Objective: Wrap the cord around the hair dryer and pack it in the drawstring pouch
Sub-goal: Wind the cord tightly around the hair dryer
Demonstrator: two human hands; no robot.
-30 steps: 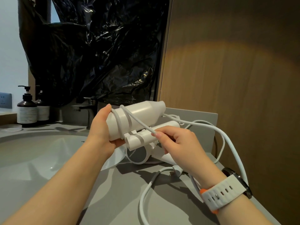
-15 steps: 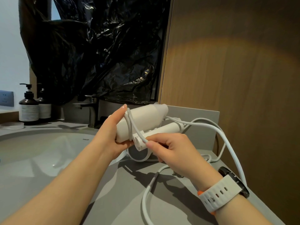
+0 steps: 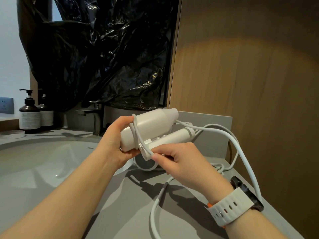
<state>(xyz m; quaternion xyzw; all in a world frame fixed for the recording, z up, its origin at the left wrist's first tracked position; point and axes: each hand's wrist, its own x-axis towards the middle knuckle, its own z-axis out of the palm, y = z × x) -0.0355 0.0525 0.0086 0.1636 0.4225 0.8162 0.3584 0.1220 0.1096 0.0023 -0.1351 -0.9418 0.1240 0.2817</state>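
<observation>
Dim room; a warm glow arced across the wood panel [image 3: 241, 69] at 2 o'clock, frame edges bowed.

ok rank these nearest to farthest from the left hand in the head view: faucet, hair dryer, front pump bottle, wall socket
1. hair dryer, held in the left hand
2. faucet, just behind the hand
3. front pump bottle, far left by the sink
4. wall socket, at the left edge
</observation>
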